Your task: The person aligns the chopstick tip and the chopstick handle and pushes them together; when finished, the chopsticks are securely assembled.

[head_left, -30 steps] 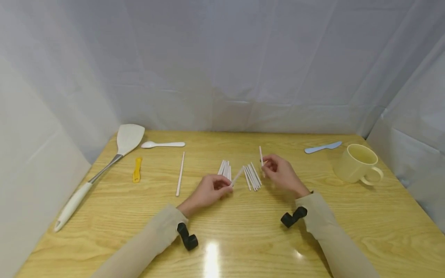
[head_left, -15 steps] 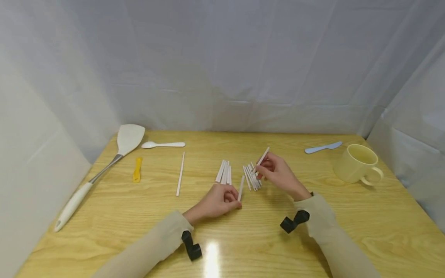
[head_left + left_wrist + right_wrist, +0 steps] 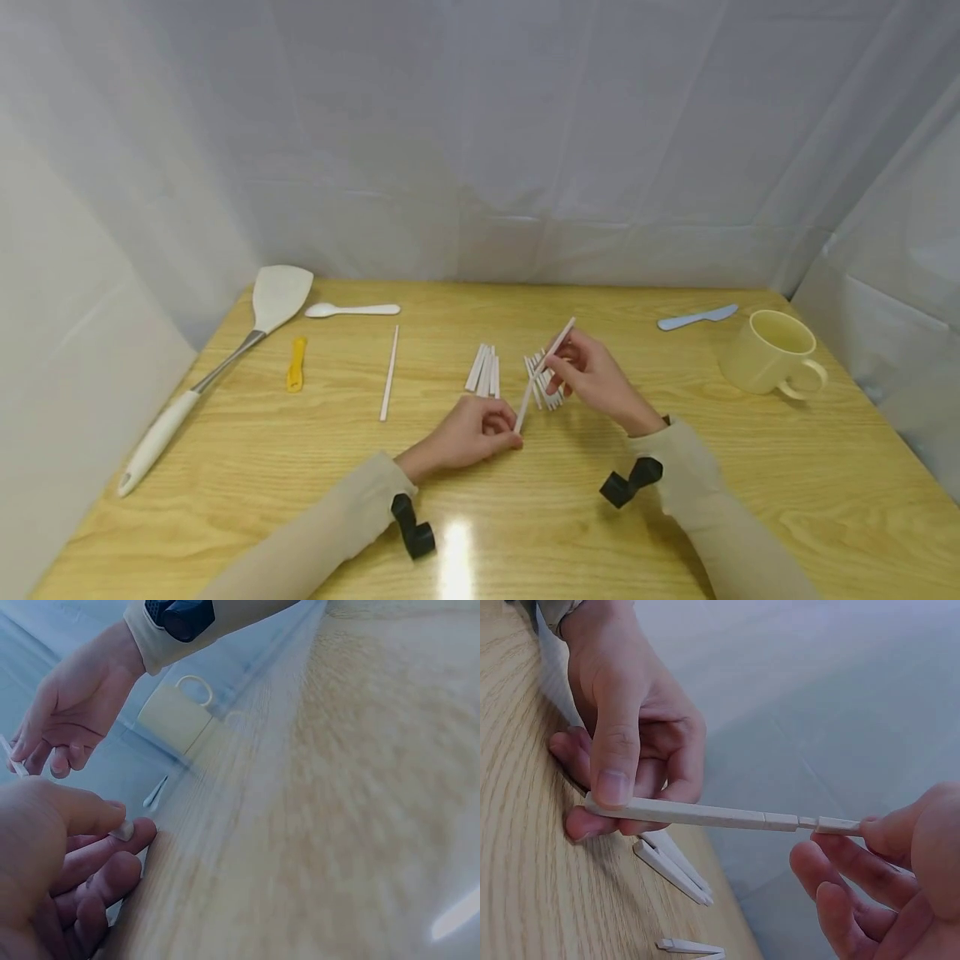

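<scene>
Near the table's middle my left hand (image 3: 476,429) pinches a white chopstick half (image 3: 705,812) by its thick end between thumb and fingers. My right hand (image 3: 600,379) pinches another white chopstick half (image 3: 562,333), tilted up to the right. In the right wrist view the two halves meet end to end, nearly in line, with a thin pin (image 3: 807,822) showing at the joint. Behind my left hand lies a pile of white chopstick pieces (image 3: 483,369). A second pile of thin pieces (image 3: 536,383) is partly hidden by my right hand.
One long white chopstick (image 3: 389,372) lies to the left. Beyond it are a yellow clip-like piece (image 3: 296,364), a white spoon (image 3: 352,310) and a long-handled spatula (image 3: 281,296). At the right are a blue knife (image 3: 697,317) and a yellow mug (image 3: 765,354).
My left hand has drawn back toward me and turned its chopstick half more upright. My right hand has moved left and tilted its half, bringing the two ends together.
</scene>
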The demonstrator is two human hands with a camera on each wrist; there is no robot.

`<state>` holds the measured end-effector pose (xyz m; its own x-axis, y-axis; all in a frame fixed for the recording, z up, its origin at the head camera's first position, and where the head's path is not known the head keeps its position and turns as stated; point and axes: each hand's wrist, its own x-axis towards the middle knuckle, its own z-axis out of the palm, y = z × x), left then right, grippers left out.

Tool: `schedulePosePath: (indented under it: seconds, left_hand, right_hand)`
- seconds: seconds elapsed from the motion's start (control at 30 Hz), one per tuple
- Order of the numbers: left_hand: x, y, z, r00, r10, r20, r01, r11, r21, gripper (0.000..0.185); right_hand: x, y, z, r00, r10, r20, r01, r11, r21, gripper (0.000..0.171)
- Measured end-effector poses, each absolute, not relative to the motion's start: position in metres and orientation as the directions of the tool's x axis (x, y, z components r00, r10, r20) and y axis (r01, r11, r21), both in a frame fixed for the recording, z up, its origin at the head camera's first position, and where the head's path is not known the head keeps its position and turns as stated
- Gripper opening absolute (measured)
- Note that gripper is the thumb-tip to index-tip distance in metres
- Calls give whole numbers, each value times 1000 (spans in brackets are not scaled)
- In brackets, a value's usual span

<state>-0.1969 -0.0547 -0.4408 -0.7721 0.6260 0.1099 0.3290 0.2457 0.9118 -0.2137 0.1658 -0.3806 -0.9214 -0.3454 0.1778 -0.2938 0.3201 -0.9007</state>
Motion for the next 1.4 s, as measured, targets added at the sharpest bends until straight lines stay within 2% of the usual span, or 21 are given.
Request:
schedulePosePath:
  seconds: [0.57,0.97,1.4]
  left_hand:
    - [-197,-52,-443,-752,642,146,434,316,844,9]
    - [-200,-59,-445,-728,669,147,440,292,849,13]
    - [-197,-59,-448,-733,658,173,461,294,837,13]
  right_hand:
    - [-212,170,-379,-913,-356,198,-326,347,-880,16]
    - [-215,171,-384,-918,-361,166,-283,300,-911,15]
    - [-217,172,-385,-911,-374,175,-297,298,-907,17]
